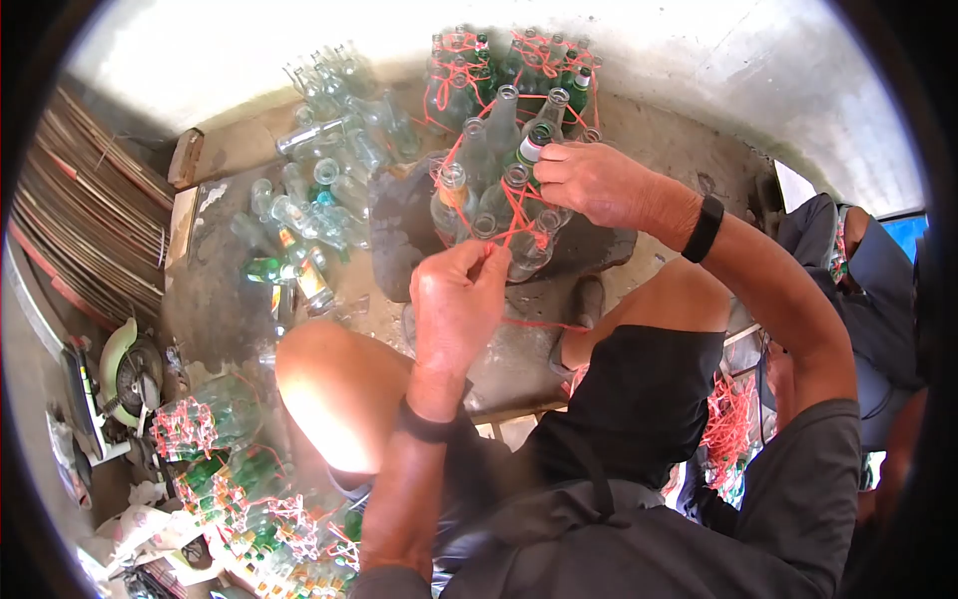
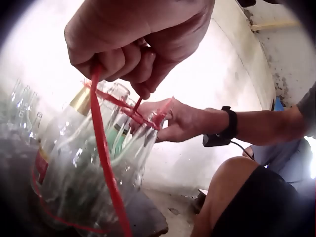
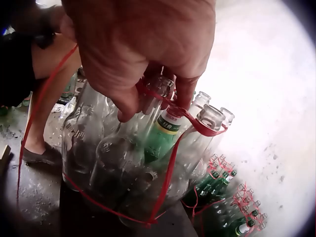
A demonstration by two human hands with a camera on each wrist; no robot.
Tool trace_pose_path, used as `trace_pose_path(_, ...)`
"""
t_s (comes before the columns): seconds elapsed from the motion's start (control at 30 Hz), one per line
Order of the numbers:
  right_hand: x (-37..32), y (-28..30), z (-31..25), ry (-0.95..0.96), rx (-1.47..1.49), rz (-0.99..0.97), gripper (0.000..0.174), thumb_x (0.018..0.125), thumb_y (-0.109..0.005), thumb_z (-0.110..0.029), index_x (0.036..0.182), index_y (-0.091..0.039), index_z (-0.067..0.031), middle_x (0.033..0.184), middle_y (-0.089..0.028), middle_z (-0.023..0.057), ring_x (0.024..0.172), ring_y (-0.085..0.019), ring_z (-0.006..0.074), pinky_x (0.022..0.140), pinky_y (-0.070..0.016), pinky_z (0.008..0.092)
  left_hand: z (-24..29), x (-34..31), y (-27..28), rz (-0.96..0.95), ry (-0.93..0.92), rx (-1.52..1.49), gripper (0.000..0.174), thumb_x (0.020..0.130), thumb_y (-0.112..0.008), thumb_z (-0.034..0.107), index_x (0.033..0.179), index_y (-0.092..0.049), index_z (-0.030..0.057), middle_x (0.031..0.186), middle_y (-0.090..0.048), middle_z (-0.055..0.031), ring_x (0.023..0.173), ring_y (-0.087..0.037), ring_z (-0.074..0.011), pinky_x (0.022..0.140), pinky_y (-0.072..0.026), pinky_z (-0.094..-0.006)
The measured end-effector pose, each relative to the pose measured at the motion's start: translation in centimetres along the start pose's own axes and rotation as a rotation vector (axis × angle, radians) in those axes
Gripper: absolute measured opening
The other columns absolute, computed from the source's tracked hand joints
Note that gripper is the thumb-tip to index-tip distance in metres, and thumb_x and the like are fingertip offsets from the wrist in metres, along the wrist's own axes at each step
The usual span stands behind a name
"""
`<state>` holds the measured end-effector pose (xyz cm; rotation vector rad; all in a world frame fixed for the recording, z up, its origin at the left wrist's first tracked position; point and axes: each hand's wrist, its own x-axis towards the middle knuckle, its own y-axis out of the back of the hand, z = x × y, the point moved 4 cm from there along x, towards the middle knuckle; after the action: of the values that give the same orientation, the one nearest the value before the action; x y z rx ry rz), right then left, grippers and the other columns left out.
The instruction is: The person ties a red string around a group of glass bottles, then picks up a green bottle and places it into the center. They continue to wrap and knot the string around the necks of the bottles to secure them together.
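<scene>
A cluster of clear glass bottles (image 1: 502,125) stands upright on a dark slab (image 1: 394,245), with red plastic string (image 3: 170,173) wound around it and looped over several necks. My left hand (image 1: 459,290) grips the string (image 2: 101,138) at the near side of the cluster, fingers curled; a length of it hangs below the fist. Across the bottle tops, my right hand (image 1: 609,185) has its thumb and fingers around a clear bottle's neck (image 3: 160,86), where the string also passes. Beside that neck stands a green bottle (image 3: 160,136) with a white and dark neck label.
Two string-tied bottle bundles (image 1: 459,90) stand behind, by the wall. Loose bottles (image 1: 319,215) lie to the left. More tied bundles (image 1: 239,479) fill the lower left. A heap of red string (image 1: 733,424) is at the right, near the person's leg.
</scene>
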<state>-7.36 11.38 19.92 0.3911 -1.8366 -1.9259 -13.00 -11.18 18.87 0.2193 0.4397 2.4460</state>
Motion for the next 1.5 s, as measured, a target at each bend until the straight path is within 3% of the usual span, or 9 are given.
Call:
trace_pose_path(0.13,-0.4,-0.7,-0.2,-0.033,0.050,0.084,0.011,0.077,-0.063,-0.014,0.084,-0.063,-0.0050,0.099,-0.058,0.0073,0.105,-0.058,0.0273,0.091,-0.0545,0.0383,1.4,3.4,0.8,-0.064,-0.128,0.160,0.017,0.092,-0.077,0.010,0.087,-0.073,-0.0058,0.061,-0.059,-0.0056,0.059,-0.050,-0.0066,0.055,-0.0434,-0.0298)
trace_pose_path(0.3,-0.6,-0.5,-0.2,-0.022,0.079,0.107,0.012,0.078,-0.062,-0.013,0.086,-0.062,-0.0038,0.099,-0.058,0.0085,0.106,-0.058,0.0284,0.092,-0.0536,0.0386,1.6,6.6,1.8,-0.027,-0.320,0.387,0.010,0.088,-0.077,0.009,0.086,-0.076,-0.0003,0.069,-0.065,-0.0191,0.057,-0.062,-0.0255,0.058,-0.0498,-0.0370)
trace_pose_path(0.47,-0.8,-0.9,-0.1,-0.010,0.128,0.136,0.012,0.078,-0.063,-0.012,0.086,-0.062,-0.0030,0.099,-0.058,0.0091,0.105,-0.058,0.0291,0.092,-0.0533,0.0394,0.0,7.8,1.8,-0.045,-0.358,0.508,0.010,0.087,-0.079,0.012,0.087,-0.078,0.0014,0.070,-0.068,-0.0178,0.058,-0.064,-0.0270,0.060,-0.0512,-0.0368)
trace_pose_path(0.53,-1.0,-1.0,0.1,-0.032,0.175,0.149,0.011,0.079,-0.063,-0.010,0.086,-0.061,-0.0025,0.099,-0.057,0.0091,0.104,-0.058,0.0295,0.092,-0.0532,0.0398,-1.1,7.7,2.0,-0.078,-0.213,0.448,0.012,0.084,-0.077,0.018,0.085,-0.079,0.0059,0.082,-0.072,-0.0196,0.078,-0.069,-0.0433,0.068,-0.0559,-0.0488)
trace_pose_path(0.57,-1.0,-1.0,0.1,-0.036,0.177,0.152,0.011,0.079,-0.063,-0.010,0.086,-0.061,-0.0025,0.099,-0.057,0.0091,0.104,-0.058,0.0295,0.092,-0.0532,0.0398,-1.2,7.4,1.9,-0.082,-0.214,0.452,0.012,0.084,-0.077,0.018,0.085,-0.079,0.0059,0.082,-0.072,-0.0196,0.078,-0.069,-0.0433,0.068,-0.0559,-0.0488)
trace_pose_path(0.63,-1.0,-1.0,0.0,-0.047,0.184,0.139,0.011,0.080,-0.063,-0.009,0.087,-0.062,-0.0021,0.099,-0.057,0.0089,0.105,-0.058,0.0295,0.091,-0.0532,0.0391,-1.2,6.5,2.3,0.021,-0.257,0.384,0.014,0.088,-0.081,0.013,0.092,-0.078,0.0000,0.069,-0.071,-0.0107,0.059,-0.062,-0.0137,0.059,-0.0505,-0.0306)
trace_pose_path(0.73,-1.0,-0.7,-0.1,-0.044,0.171,0.169,0.010,0.080,-0.063,-0.009,0.087,-0.063,-0.0021,0.098,-0.058,0.0087,0.105,-0.058,0.0293,0.091,-0.0533,0.0385,-2.2,5.0,2.3,0.041,0.004,0.202,0.014,0.092,-0.080,0.011,0.097,-0.078,-0.0013,0.069,-0.070,-0.0015,0.063,-0.056,-0.0043,0.059,-0.0475,-0.0258)
trace_pose_path(1.23,-0.9,0.5,-0.2,-0.113,0.244,0.151,0.018,0.078,-0.066,0.002,0.095,-0.066,-0.0020,0.105,-0.064,0.0075,0.108,-0.060,0.0299,0.095,-0.0519,0.0436,-7.9,4.3,2.2,-0.168,0.280,-0.402,0.015,0.100,-0.071,0.009,0.110,-0.079,0.0003,0.082,-0.065,0.0051,0.074,-0.054,-0.0040,0.064,-0.0419,-0.0222)
trace_pose_path(1.5,4.4,4.4,-1.9,-0.139,0.202,0.246,0.019,0.078,-0.074,-0.006,0.095,-0.071,-0.0136,0.101,-0.067,-0.0002,0.104,-0.061,0.0235,0.090,-0.0478,0.0382,-8.5,5.4,-0.6,-0.027,0.213,-0.351,0.013,0.096,-0.074,0.010,0.099,-0.080,-0.0014,0.076,-0.065,0.0053,0.067,-0.052,-0.0027,0.058,-0.0394,-0.0223)
